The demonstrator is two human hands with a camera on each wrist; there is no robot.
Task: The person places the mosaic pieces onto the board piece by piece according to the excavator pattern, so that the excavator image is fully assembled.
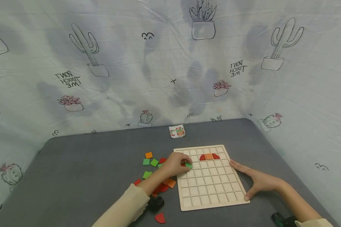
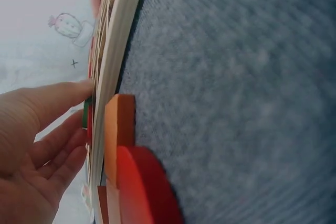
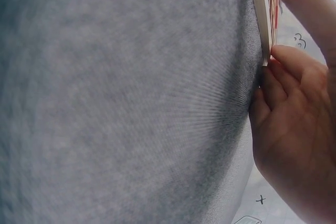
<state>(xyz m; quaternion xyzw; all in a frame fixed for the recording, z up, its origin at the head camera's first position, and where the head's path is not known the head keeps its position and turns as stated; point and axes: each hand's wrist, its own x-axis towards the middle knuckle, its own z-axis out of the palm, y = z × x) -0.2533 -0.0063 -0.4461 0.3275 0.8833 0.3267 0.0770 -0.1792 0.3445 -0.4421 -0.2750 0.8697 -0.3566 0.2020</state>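
A wooden grid board (image 1: 213, 179) lies on the table. On its upper rows sit an orange square (image 1: 209, 156) and two red quarter-circle pieces, one on either side of it. My left hand (image 1: 176, 164) reaches over the board's left edge and pinches a green square tile (image 1: 188, 165) between thumb and index finger, low over the grid. Something red shows beside that tile, partly hidden by the fingers. In the left wrist view the green tile (image 2: 85, 114) is seen edge-on. With fingers spread, my right hand (image 1: 261, 179) rests against the board's right edge, the thumb at its lower corner.
Left of the board lie loose green, orange and red pieces, among them a green square (image 1: 147, 175) and an orange square (image 1: 149, 155); the left forearm covers some. A red quarter-circle (image 1: 160, 218) lies nearer. A small patterned card (image 1: 177, 131) is at the table's back.
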